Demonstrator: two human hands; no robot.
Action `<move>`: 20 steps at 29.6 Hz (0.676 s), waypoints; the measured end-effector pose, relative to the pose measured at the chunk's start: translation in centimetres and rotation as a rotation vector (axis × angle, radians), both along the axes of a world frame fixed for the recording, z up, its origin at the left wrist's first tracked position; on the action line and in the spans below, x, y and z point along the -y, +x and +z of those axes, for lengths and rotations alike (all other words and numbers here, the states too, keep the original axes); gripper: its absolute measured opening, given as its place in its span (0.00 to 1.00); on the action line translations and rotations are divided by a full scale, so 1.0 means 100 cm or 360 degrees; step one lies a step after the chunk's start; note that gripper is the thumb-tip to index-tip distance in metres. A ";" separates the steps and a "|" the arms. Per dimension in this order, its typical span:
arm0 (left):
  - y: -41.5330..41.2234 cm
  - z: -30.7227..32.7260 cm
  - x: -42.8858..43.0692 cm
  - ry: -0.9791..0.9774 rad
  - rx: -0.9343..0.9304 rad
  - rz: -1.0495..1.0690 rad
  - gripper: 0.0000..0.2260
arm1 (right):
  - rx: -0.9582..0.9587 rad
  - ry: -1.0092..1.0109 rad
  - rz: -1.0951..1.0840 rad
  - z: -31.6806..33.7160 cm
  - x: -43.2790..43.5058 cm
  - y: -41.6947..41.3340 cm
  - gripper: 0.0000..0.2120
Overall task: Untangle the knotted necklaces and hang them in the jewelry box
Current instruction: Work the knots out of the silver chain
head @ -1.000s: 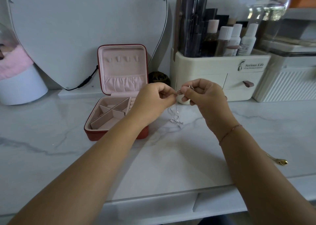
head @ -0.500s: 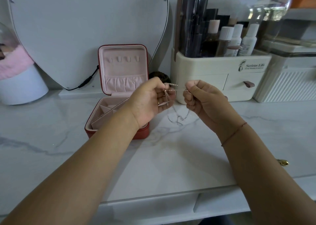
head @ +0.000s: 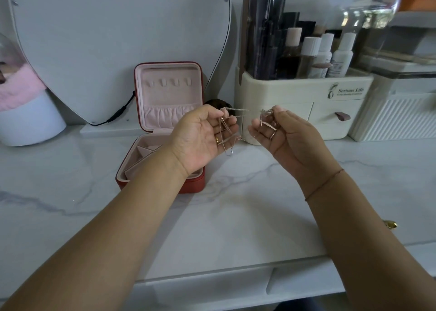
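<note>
**Marble counter (head: pixel 236 216), necklaces (head: pixel 224 126) up in both hands**

Left hand (head: pixel 205 136) and right hand (head: pixel 292 138) are palm-up, fingers curled, each pinching some thin chain at the thumb, with loops draped over the left fingers. Red jewelry box (head: pixel 169 98) sits open beside the left wrist, lid upright.

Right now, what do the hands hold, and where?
A thin necklace chain: looped over the curled fingers of the left hand, its bunched other part pinched by the right hand.

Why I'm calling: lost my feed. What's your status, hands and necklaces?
Left hand and right hand each hold tangled necklaces, above the counter. Jewelry box open, hooks bare. Nothing between hands and box.
</note>
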State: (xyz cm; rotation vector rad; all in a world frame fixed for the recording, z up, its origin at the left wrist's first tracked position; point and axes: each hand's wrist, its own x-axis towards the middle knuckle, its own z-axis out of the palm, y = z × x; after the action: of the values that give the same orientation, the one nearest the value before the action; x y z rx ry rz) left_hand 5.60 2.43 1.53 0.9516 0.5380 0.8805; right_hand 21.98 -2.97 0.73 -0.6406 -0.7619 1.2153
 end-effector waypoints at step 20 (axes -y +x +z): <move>-0.003 0.004 -0.002 -0.0100 0.0332 0.0105 0.07 | 0.0721 -0.0178 -0.0218 0.000 0.004 -0.005 0.06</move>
State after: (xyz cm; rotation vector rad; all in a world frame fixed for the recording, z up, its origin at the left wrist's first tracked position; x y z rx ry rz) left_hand 5.26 2.63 1.89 0.7778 0.4174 1.0035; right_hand 21.46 -3.35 0.76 -1.0649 -1.0113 1.0015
